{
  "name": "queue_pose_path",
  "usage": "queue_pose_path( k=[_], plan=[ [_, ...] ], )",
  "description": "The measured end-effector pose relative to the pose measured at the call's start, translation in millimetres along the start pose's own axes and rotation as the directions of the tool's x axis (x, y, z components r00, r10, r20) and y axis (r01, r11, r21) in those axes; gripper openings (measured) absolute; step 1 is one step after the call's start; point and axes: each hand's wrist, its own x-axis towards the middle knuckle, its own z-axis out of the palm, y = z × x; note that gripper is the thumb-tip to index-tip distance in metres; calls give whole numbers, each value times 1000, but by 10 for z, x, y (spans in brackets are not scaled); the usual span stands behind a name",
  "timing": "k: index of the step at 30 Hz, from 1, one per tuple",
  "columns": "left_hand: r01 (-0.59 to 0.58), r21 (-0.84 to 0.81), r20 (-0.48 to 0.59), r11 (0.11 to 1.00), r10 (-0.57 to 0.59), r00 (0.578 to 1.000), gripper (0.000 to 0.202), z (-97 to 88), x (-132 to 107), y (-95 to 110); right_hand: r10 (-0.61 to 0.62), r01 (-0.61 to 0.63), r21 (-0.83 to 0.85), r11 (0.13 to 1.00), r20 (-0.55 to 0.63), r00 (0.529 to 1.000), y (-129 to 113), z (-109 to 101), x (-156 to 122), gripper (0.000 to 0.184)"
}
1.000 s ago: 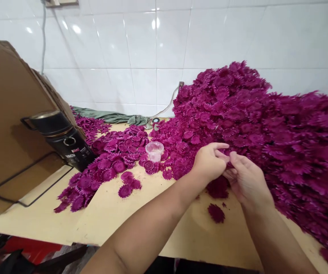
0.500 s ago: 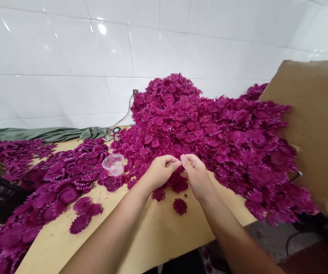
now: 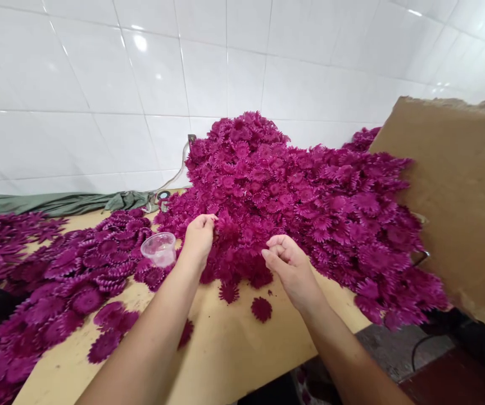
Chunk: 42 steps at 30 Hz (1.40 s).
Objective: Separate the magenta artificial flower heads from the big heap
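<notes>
In the head view, my left hand [image 3: 199, 239] is at the near left side of a big heap of magenta flower heads [image 3: 259, 185]. Its thumb and fingers are pinched together; what lies between the tips is too small to make out. My right hand [image 3: 290, 267] is over the front of the heap, fingers curled and the thumb tip slightly apart, with nothing visible in it. A single flower head [image 3: 261, 309] lies on the tan tabletop [image 3: 234, 349] between my forearms. Another flower head [image 3: 186, 333] is partly hidden beside my left forearm.
A clear plastic cup [image 3: 158, 249] stands left of my left hand. Rows of overlapping flower heads [image 3: 69, 281] spread along the left side. A cardboard sheet [image 3: 457, 208] leans at the right. Green cloth [image 3: 57, 203] lies along the tiled wall [image 3: 141, 73].
My hands were together at the fingertips and are now apart. The left has moved left and slightly up; the right has stayed nearly in place. A flower head now shows beside my left forearm.
</notes>
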Motion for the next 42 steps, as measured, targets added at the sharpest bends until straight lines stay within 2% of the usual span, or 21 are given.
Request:
queue_pose_path(
  k=[3,6,8,10,13,17,19,22,23,26,29,32,34,36,39,42],
  plan=[
    [40,-13,94,999,-38,995,11,27,-83,-31,66,-66,-8,998,15,998,6,-49,32,36],
    [28,-17,179,999,-24,984,7,128,-224,-65,141,-137,-67,988,53,989,46,10,76,41],
    [8,-37,246,999,2,969,4,179,-290,-75,112,-103,-131,986,67,991,82,65,91,35],
    [-22,-55,268,998,36,963,5,196,-318,-70,46,-28,-215,976,82,996,104,103,85,24],
    [-74,-51,179,996,82,980,8,201,-314,-63,8,27,-315,949,111,994,87,126,34,14],
    [-126,-66,68,990,131,989,9,235,-246,-110,24,14,-337,941,109,994,30,99,-75,27],
    [-141,-41,-7,989,140,990,8,218,-156,-143,27,4,-317,948,92,995,11,28,-127,34],
    [-135,37,-191,990,139,972,8,118,36,-162,27,-15,-281,959,38,999,-13,-161,-176,38],
    [-137,69,-200,988,148,968,9,82,94,-160,31,-25,-272,962,15,999,-21,-231,-179,37],
    [-228,275,0,934,237,972,14,49,162,-145,41,-46,-265,963,-27,999,-30,-388,-145,29],
    [-363,445,172,819,320,932,21,128,44,-138,-14,-1,-305,952,-47,999,-1,-429,-70,30],
    [-410,446,362,796,258,896,25,214,-172,-147,-11,-16,-278,961,-96,995,67,-409,4,29],
    [-440,432,517,787,183,836,25,244,-310,-159,67,-89,-199,976,-117,991,114,-405,42,30],
    [-511,447,604,734,174,778,23,254,-417,-166,102,-126,-167,978,-145,984,142,-427,63,30],
    [-607,474,661,638,197,724,22,262,-526,-159,-25,-44,-319,947,-208,978,139,-510,33,25],
    [-688,474,747,549,163,645,22,299,-611,-155,-141,30,-508,861,-181,973,131,-616,-84,19]
  ],
)
